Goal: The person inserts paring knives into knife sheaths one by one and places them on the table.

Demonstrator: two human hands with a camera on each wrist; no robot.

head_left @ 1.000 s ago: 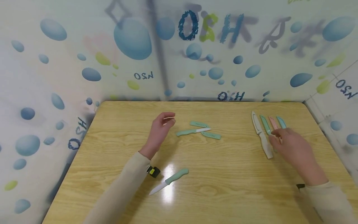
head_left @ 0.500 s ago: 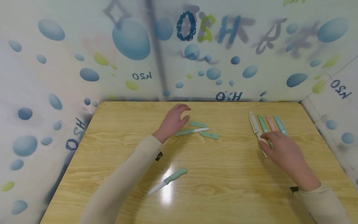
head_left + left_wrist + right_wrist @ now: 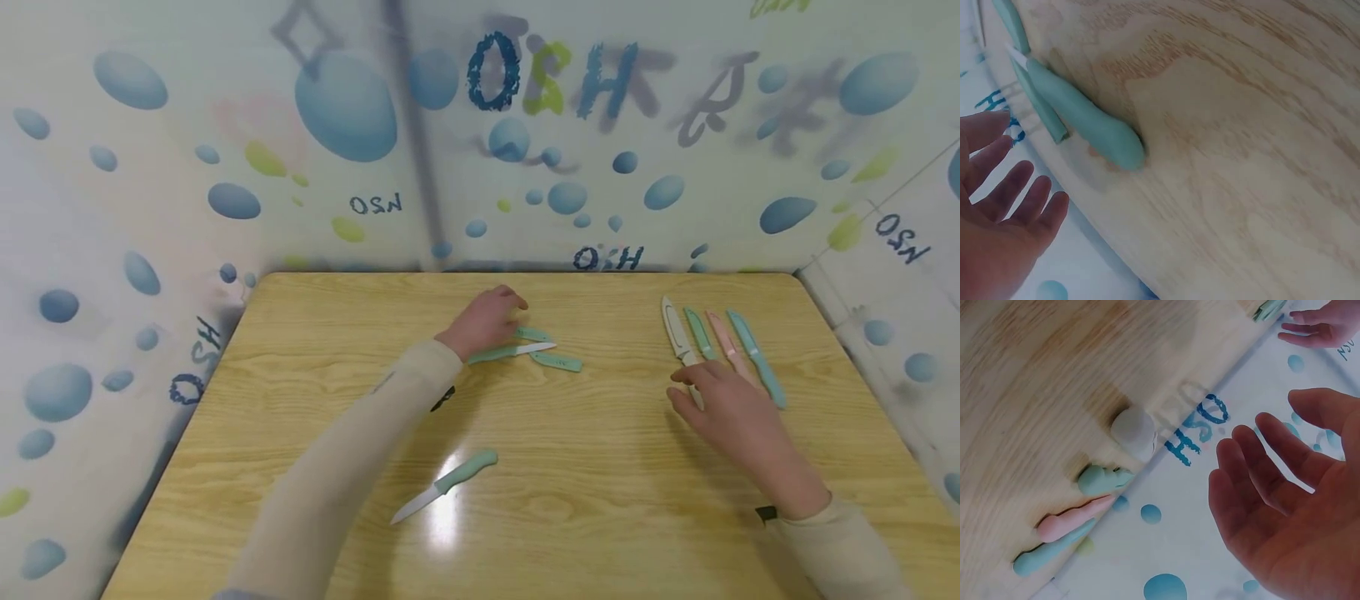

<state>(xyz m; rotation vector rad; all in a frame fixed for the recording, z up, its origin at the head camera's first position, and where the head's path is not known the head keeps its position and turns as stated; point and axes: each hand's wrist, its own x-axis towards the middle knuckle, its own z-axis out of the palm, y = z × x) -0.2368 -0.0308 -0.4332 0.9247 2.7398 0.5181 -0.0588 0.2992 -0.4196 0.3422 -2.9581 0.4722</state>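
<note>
Left hand [image 3: 486, 322] hovers by the slim, pale-green-handled, white-bladed knife [image 3: 512, 352], fingers loosely bent, empty; the nearer hand. Right hand [image 3: 738, 421]: fingers curved, empty, well right of that knife. Knife: on wood-grained bench [image 3: 600, 467], long axis left-right, tip rightward. Flat pale-green sheaths [image 3: 556, 362] either side of its blade.

the wall [image 3: 453, 179] bore h2o [image 3: 545, 82] in mirror writing: large, in blue and yellow-green, near the top, and smaller at spots lower down and towards both sides. grey lettering [image 3: 647, 90] beside it was unclear. marks on the green sheaths [image 3: 557, 362] were too small to read.
</note>
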